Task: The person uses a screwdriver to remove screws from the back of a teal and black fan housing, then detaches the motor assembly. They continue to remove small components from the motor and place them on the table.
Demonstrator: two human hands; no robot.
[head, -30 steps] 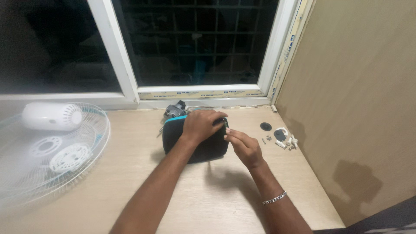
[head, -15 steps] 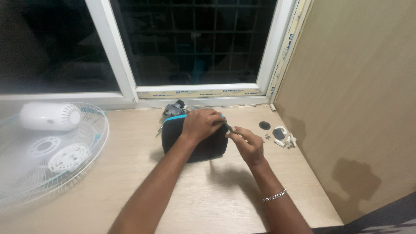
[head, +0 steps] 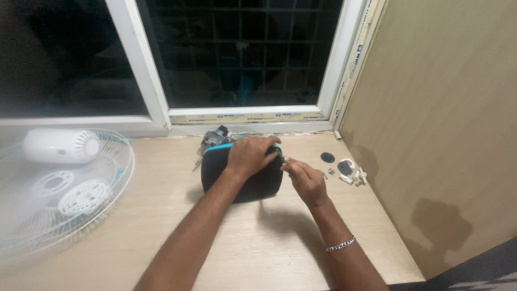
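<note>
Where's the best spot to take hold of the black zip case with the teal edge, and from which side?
Judging by its pose, grip the black case across its top teal-trimmed edge, coming from above. It lies flat on the table, so only that raised rim offers purchase. The left hand already rests there, pressing down. The right hand pinches at the case's upper right corner, so approach from the left side to stay clear.

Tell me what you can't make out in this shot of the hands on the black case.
- Top of the black case: covered by the left hand.
- What the right hand pinches at the case's corner: too small, hidden by fingers.
- Motor part behind the case: mostly blocked by it.
- Small parts by the wall: too small to identify.
- Fan grille: cut off by the left edge.
</note>
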